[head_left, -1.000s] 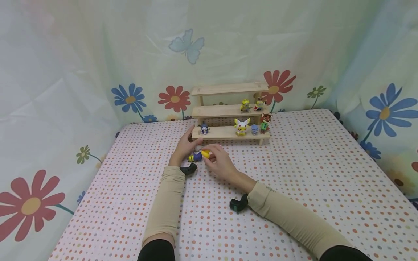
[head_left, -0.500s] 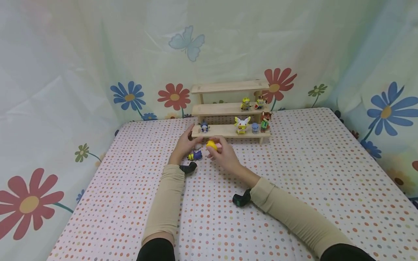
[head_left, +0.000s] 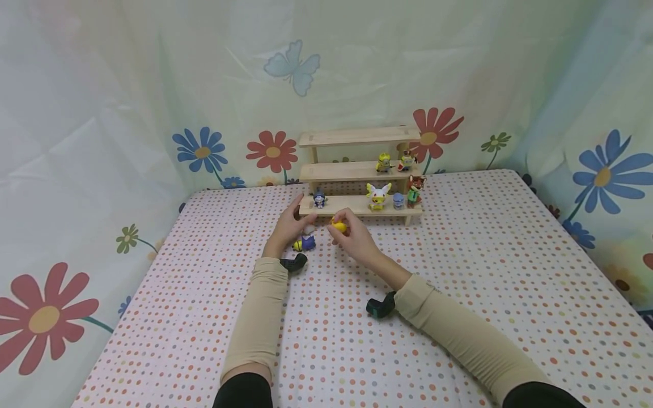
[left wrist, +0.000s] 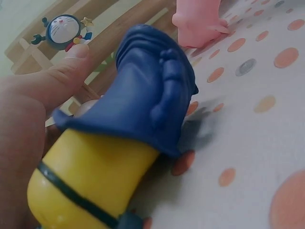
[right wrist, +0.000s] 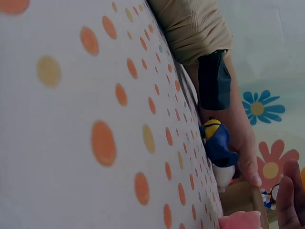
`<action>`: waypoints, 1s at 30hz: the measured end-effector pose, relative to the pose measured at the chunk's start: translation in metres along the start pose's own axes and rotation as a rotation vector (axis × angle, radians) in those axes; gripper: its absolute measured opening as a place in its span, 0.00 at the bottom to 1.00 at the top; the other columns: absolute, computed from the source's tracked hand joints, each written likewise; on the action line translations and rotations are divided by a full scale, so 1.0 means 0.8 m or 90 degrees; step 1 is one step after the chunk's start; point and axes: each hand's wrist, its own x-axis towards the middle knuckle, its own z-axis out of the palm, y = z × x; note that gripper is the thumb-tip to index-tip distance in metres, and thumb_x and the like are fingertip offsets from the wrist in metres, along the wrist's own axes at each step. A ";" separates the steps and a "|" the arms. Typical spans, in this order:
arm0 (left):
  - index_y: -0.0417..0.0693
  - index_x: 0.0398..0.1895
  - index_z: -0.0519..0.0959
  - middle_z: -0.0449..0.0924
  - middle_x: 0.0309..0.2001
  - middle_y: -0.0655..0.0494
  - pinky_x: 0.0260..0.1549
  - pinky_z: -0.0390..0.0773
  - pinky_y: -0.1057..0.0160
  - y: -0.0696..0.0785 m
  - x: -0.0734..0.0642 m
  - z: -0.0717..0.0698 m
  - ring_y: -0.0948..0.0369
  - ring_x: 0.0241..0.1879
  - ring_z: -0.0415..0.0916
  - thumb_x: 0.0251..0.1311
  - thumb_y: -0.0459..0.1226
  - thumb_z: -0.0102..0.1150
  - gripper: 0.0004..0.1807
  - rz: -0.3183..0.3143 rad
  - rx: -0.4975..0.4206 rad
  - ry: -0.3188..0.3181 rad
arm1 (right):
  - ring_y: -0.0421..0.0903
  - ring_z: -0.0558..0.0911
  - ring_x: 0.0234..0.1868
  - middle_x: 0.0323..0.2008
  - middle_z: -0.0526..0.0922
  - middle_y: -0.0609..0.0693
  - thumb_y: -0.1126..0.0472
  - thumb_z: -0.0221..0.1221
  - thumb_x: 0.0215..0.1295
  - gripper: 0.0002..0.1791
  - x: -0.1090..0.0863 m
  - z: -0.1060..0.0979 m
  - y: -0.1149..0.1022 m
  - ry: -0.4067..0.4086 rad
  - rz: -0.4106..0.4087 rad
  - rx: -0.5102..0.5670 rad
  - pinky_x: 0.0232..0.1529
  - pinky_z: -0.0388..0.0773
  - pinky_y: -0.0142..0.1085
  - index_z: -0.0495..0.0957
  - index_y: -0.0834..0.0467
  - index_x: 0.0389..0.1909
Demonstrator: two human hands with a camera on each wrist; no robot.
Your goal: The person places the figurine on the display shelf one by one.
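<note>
My left hand (head_left: 289, 228) grips the left end of the lowest step of a wooden display shelf (head_left: 352, 207), thumb along its front edge. Between the thumb and fingers of my right hand (head_left: 354, 239) is a small yellow figurine (head_left: 340, 227), held in front of that step; most of it is hidden by the fingers. A yellow minion figurine in a blue garment (left wrist: 138, 90) lies on the table by my left wrist. Beyond it, a pink figurine (left wrist: 199, 21) stands on the tablecloth; a white one (right wrist: 223, 175) is beside the minion.
On the lowest step are a dark blue figurine (head_left: 319, 199), a white-eared yellow one (head_left: 377, 196), a bluish one (head_left: 398, 200) and a fox (head_left: 414, 191). Two yellow figurines, one at the middle step's right (head_left: 384, 163), stand higher. A dotted cloth (head_left: 459, 255) covers the table.
My right hand has lifted the yellow figurine away from beside the minion figurine and moved it right and back toward the shelf, turning it in the fingers. The left hand stays at the shelf.
</note>
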 end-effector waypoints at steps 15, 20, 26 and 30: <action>0.61 0.76 0.48 0.63 0.70 0.49 0.66 0.63 0.54 0.000 0.004 -0.012 0.54 0.67 0.64 0.53 0.61 0.61 0.50 -0.005 0.022 0.011 | 0.49 0.73 0.45 0.51 0.69 0.59 0.64 0.57 0.65 0.17 0.038 -0.007 0.003 0.082 -0.047 -0.122 0.43 0.77 0.34 0.76 0.60 0.55; 0.63 0.76 0.47 0.62 0.70 0.49 0.66 0.64 0.52 -0.003 0.003 -0.009 0.53 0.67 0.64 0.53 0.62 0.60 0.50 0.001 0.011 0.001 | 0.52 0.75 0.57 0.56 0.75 0.56 0.60 0.58 0.66 0.18 0.050 -0.004 -0.005 0.097 -0.051 -0.149 0.56 0.75 0.46 0.75 0.57 0.57; 0.61 0.76 0.48 0.64 0.69 0.49 0.64 0.66 0.52 -0.008 0.005 -0.001 0.53 0.65 0.66 0.53 0.61 0.61 0.50 0.004 -0.004 -0.006 | 0.53 0.76 0.58 0.57 0.77 0.57 0.57 0.57 0.67 0.18 0.067 -0.001 0.011 0.135 -0.007 -0.198 0.57 0.75 0.47 0.71 0.57 0.56; 0.60 0.76 0.48 0.65 0.69 0.50 0.64 0.67 0.53 -0.011 0.009 -0.002 0.54 0.64 0.67 0.53 0.61 0.61 0.51 0.001 0.001 -0.004 | 0.54 0.79 0.53 0.56 0.78 0.58 0.56 0.58 0.66 0.18 0.079 0.001 0.029 0.154 0.014 -0.276 0.53 0.77 0.46 0.71 0.57 0.55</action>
